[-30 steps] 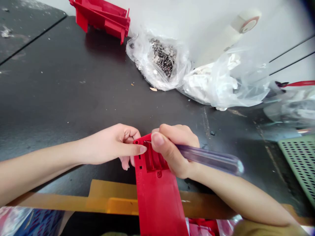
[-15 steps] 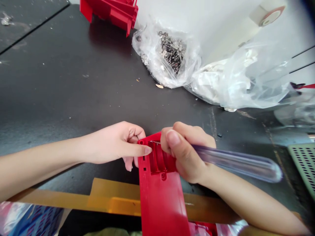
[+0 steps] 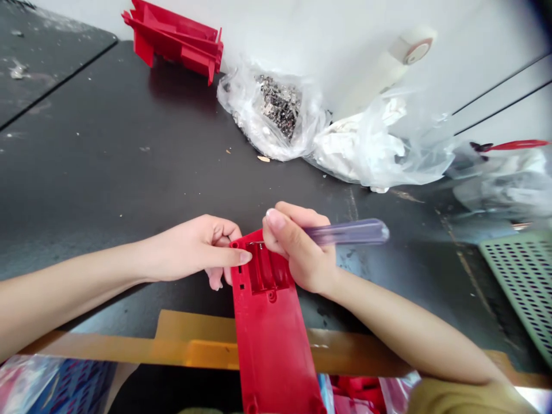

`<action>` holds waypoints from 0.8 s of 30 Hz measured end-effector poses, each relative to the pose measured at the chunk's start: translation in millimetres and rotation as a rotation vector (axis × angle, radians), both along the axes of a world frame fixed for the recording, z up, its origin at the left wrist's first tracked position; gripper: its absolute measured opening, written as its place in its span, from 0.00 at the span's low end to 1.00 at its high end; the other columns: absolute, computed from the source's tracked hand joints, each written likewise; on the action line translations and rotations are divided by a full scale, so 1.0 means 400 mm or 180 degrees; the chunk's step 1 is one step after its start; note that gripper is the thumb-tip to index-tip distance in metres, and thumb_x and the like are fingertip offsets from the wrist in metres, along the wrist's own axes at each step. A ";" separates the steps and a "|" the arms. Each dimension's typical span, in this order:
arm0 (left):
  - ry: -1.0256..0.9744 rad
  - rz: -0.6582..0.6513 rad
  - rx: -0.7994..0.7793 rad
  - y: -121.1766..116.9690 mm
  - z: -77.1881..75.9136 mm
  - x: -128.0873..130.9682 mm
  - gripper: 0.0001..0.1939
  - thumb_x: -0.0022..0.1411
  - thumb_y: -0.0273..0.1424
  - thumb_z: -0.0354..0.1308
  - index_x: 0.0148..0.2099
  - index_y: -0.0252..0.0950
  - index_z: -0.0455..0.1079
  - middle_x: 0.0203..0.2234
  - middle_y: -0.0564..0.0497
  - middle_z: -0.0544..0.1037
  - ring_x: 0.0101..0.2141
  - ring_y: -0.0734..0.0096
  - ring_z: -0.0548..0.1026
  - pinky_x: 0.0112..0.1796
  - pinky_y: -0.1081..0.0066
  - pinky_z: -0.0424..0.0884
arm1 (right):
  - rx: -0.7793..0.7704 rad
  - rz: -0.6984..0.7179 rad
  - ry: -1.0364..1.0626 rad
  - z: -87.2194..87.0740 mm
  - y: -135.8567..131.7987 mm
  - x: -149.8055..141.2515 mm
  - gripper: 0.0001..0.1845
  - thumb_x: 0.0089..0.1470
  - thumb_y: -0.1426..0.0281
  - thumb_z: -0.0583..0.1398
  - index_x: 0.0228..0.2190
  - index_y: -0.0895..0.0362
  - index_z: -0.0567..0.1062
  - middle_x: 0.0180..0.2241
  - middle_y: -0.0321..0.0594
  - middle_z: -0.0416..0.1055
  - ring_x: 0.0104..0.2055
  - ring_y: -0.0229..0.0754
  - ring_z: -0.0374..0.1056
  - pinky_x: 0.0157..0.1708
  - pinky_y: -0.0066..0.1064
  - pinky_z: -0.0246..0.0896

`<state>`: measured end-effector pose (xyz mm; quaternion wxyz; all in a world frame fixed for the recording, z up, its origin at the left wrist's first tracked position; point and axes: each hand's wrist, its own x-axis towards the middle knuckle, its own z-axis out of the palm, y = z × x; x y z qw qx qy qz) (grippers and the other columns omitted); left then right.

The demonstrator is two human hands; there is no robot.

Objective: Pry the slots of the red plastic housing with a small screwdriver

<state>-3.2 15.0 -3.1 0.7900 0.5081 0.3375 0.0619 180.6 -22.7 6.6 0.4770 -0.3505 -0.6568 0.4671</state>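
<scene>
- Red plastic housing, one: pinched near its upper left corner between thumb and fingers of the left hand; its recessed compartment is placed just beside that thumb.
- Translucent-handled tool, one: clamped in the fingers of the right hand, handle projected to their right; contact at the tip cannot be made out.
- Clear plastic bag, metal parts inside: set on the surface, beyond both hands' fingers.
- Handling, as judged: housing best braced firmly, thumb kept off the tip's path, light pressure applied.

Red plastic pc at back — clear bag w/ metal bits beside it — green perf. tray, far R.
</scene>
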 end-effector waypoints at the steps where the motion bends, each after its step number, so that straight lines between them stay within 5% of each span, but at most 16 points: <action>1: 0.0029 -0.0011 0.0009 0.000 0.001 0.000 0.13 0.60 0.35 0.64 0.30 0.34 0.66 0.19 0.58 0.78 0.17 0.84 0.72 0.20 0.85 0.67 | -0.0082 -0.0051 0.0117 -0.005 0.000 0.001 0.24 0.66 0.68 0.54 0.18 0.56 0.56 0.17 0.27 0.51 0.18 0.27 0.46 0.16 0.23 0.45; 9: 0.0035 -0.0043 -0.0093 0.002 0.013 0.003 0.11 0.58 0.32 0.64 0.29 0.35 0.66 0.19 0.59 0.77 0.17 0.83 0.71 0.20 0.83 0.67 | 0.0289 -0.0001 -0.0458 0.011 -0.014 -0.006 0.23 0.64 0.71 0.54 0.20 0.55 0.51 0.17 0.27 0.47 0.18 0.28 0.43 0.17 0.26 0.40; 17: -0.0137 0.0029 0.0022 0.005 -0.010 -0.002 0.11 0.55 0.33 0.65 0.30 0.36 0.65 0.19 0.58 0.77 0.18 0.81 0.72 0.21 0.81 0.67 | 0.0805 0.0189 -0.0862 0.020 -0.008 -0.015 0.18 0.62 0.74 0.53 0.20 0.55 0.58 0.18 0.28 0.56 0.17 0.27 0.51 0.20 0.23 0.49; 21: 0.0040 0.0042 0.0342 0.004 -0.005 0.001 0.16 0.54 0.37 0.67 0.30 0.35 0.64 0.20 0.56 0.78 0.18 0.81 0.71 0.22 0.80 0.68 | -0.0150 0.0101 -0.0171 0.007 0.006 -0.014 0.21 0.58 0.69 0.58 0.16 0.56 0.60 0.15 0.28 0.55 0.18 0.28 0.51 0.20 0.25 0.49; 24: 0.0088 0.0010 0.0502 -0.001 -0.001 0.005 0.17 0.56 0.41 0.65 0.31 0.36 0.62 0.22 0.54 0.78 0.20 0.80 0.72 0.24 0.78 0.69 | -0.0478 -0.0411 0.0336 0.013 0.012 0.011 0.25 0.58 0.62 0.59 0.15 0.56 0.58 0.13 0.27 0.53 0.16 0.28 0.45 0.17 0.25 0.42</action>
